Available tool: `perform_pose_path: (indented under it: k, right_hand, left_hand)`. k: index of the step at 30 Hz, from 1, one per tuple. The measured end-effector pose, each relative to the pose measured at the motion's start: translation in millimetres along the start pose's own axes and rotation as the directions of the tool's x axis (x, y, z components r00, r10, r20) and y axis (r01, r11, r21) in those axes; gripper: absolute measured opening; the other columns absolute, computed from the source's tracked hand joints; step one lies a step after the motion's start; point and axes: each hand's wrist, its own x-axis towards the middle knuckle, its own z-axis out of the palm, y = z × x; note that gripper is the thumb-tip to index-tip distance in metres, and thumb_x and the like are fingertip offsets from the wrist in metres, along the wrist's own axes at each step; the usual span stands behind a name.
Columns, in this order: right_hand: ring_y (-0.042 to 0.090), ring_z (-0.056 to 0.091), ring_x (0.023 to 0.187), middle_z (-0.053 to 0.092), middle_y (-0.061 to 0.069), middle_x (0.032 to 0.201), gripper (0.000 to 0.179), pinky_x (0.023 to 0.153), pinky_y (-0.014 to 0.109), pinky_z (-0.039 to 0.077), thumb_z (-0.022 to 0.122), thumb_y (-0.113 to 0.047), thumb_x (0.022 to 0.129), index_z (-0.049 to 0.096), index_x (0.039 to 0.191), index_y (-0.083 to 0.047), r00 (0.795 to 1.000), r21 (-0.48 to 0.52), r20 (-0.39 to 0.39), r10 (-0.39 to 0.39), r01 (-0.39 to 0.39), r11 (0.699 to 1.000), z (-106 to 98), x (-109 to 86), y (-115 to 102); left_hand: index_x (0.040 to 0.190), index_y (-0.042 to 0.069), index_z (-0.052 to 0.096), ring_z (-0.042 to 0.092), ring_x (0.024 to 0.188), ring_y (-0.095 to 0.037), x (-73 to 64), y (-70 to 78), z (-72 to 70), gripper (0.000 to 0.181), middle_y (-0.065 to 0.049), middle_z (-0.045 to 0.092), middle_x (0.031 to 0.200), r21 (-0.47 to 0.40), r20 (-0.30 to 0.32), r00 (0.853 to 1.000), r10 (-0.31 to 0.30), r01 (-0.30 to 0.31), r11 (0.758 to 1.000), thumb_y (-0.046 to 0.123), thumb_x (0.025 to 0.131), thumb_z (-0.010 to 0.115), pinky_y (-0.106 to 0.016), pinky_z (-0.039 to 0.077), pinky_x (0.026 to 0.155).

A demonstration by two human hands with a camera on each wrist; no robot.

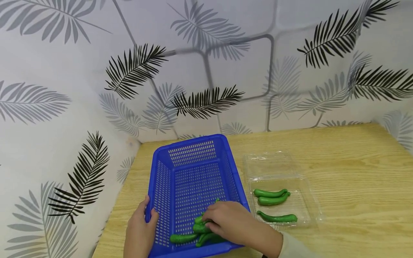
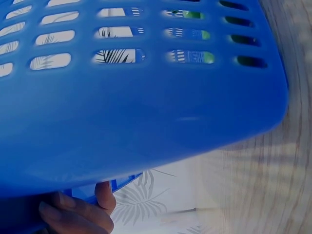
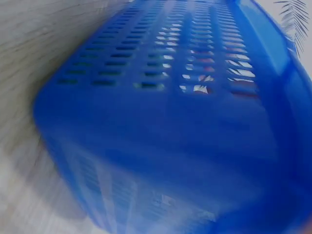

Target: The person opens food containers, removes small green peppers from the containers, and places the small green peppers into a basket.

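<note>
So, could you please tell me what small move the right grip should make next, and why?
Probably lift one green chili pepper from the blue plastic basket: the right grip is down among the peppers there, the left grip holds the basket's side, and the open clear container has room beside its three peppers.

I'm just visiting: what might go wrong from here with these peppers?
The peppers in the basket lie bunched by the right hand, so grabbing one might drag others along. The right sleeve is close to the open clear box, so a bump could perhaps shift its three peppers.
</note>
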Motion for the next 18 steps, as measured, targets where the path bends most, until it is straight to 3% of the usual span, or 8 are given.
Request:
perform_pose_path:
  k: [4,8,13,18]
  right_hand:
    - [0.005,0.059,0.082,0.063,-0.011,0.091,0.01,0.068,0.021,0.049,0.064,-0.018,0.086,0.07,0.095,-0.018,0.984,-0.001,-0.179,-0.018,0.018,1.0,-9,-13.7,11]
    - [0.007,0.057,0.091,0.06,-0.01,0.096,0.014,0.073,0.026,0.05,0.066,-0.014,0.084,0.067,0.097,-0.018,0.948,0.015,-0.315,0.044,-0.042,0.999,-18,-29.3,25]
    - [0.011,0.055,0.103,0.06,-0.006,0.108,0.02,0.081,0.03,0.05,0.066,-0.017,0.085,0.066,0.105,-0.017,0.92,0.0,-0.353,0.168,-0.18,0.984,-22,-46.0,40]
    - [0.016,0.057,0.103,0.061,-0.001,0.108,0.021,0.082,0.033,0.05,0.066,-0.016,0.084,0.067,0.105,-0.013,0.897,-0.023,-0.392,0.202,-0.229,0.973,-20,-60.1,51]
  left_hand:
    - [0.138,0.002,0.042,0.051,0.114,-0.039,0.6,0.7,-0.8,0.05,-0.024,0.054,0.125,0.003,0.002,1.0,0.006,-0.006,1.0,0.018,0.091,0.047,-0.055,0.039,0.093]
    - [0.138,0.002,0.041,0.05,0.116,-0.039,1.2,0.5,-2.3,0.05,-0.023,0.052,0.128,0.009,0.006,1.0,0.016,-0.016,1.0,0.019,0.091,0.046,-0.055,0.038,0.093]
    - [0.138,0.002,0.041,0.05,0.116,-0.039,0.9,0.1,-2.2,0.05,-0.023,0.052,0.128,0.007,0.004,1.0,0.019,-0.019,1.0,0.018,0.091,0.047,-0.054,0.039,0.093]
    - [0.137,0.002,0.042,0.052,0.114,-0.038,-0.5,-0.3,-0.5,0.05,-0.023,0.055,0.125,0.002,-0.008,1.0,0.023,-0.023,1.0,0.018,0.091,0.048,-0.054,0.04,0.093]
